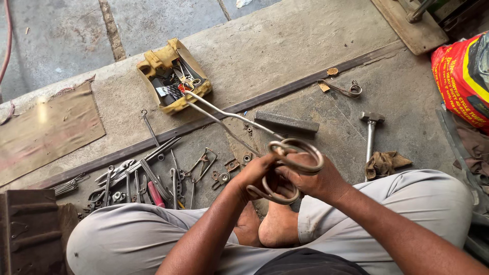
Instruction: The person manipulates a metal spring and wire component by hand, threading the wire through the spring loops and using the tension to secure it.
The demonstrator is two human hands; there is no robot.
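Both grips closed on coiled metal spring (285, 170) above bare feet (265, 226): left hand (254, 175), right hand (310, 178). Two long rods (224, 117) jutting away. Left: scattered hand tools (142, 178). Right: rag (384, 163), hammer (371, 135). Beyond: flat metal bar (286, 122), yellow tray (173, 76).

scattered tools (142, 178) crowd left, hammer (371, 133) right, bare floor (285, 56) ahead

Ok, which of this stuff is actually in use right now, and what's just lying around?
In use: coiled metal spring with two long prongs, held by left hand and right hand.

Lying about: hammer, rag, yellow tray, metal bar, spanner pile, red bag.
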